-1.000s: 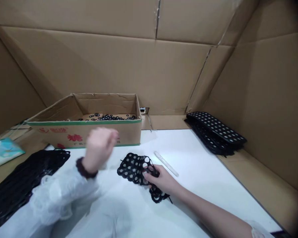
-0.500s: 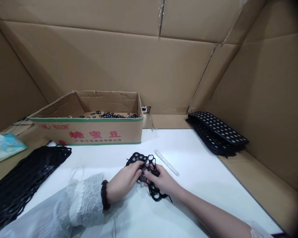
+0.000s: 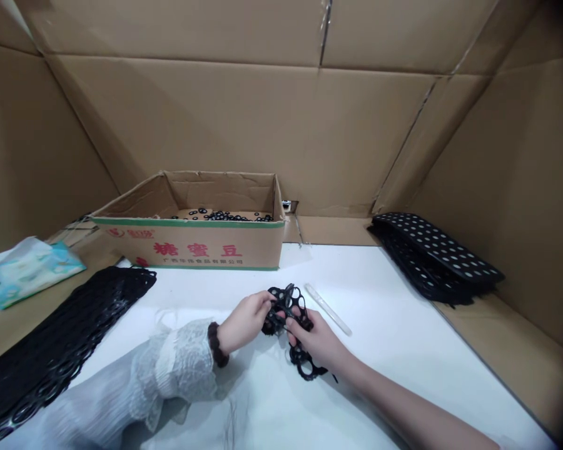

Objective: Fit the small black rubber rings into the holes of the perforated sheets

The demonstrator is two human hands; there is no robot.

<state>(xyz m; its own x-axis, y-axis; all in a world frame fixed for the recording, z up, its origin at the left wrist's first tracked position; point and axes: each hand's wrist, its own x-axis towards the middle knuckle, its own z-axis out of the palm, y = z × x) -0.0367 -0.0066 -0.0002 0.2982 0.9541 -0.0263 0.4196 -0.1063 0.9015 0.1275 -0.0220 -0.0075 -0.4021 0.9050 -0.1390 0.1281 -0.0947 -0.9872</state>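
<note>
Bunched between my hands is a piece of black mesh with round holes (image 3: 301, 365); part of it hangs below my right hand toward the table. My left hand (image 3: 244, 320), in a lacy white sleeve with a dark band at the wrist, pinches the mesh's left side. My right hand (image 3: 319, 337) grips it from the right, thumb on top. Fingers cover much of the bunched middle. Just beyond my right hand, a clear, pen-like stick (image 3: 327, 309) lies on the white table (image 3: 356, 275).
A cardboard box (image 3: 216, 250) holding several small black rings stands at the back left. Stacked black mesh (image 3: 65, 337) lies at left, near a tissue pack (image 3: 32, 269). Folded black perforated sheets (image 3: 436, 256) lean at right. Cardboard walls (image 3: 206, 112) enclose the table.
The view has swung slightly left, so everything sits farther right. My left fingers have shifted on the mesh, which is more bunched up between my hands.
</note>
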